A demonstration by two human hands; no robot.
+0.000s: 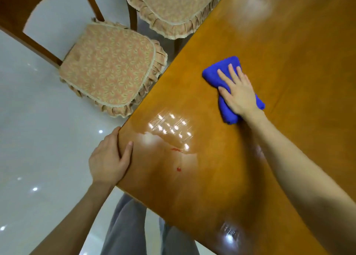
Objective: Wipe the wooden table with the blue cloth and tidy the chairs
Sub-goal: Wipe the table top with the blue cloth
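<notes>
The glossy wooden table fills the right side of the view. A folded blue cloth lies on it, and my right hand presses flat on top of the cloth with fingers spread. My left hand grips the table's near corner, thumb on the top. A red smear and a small red drop mark the wood near that corner. Two wooden chairs with ruffled floral cushions stand off the table's left edge: the nearer chair is pulled out, the farther chair sits partly under the table.
Glossy white tile floor spreads to the left. My legs in grey trousers stand at the table's near edge. Light glare patches shine on the tabletop.
</notes>
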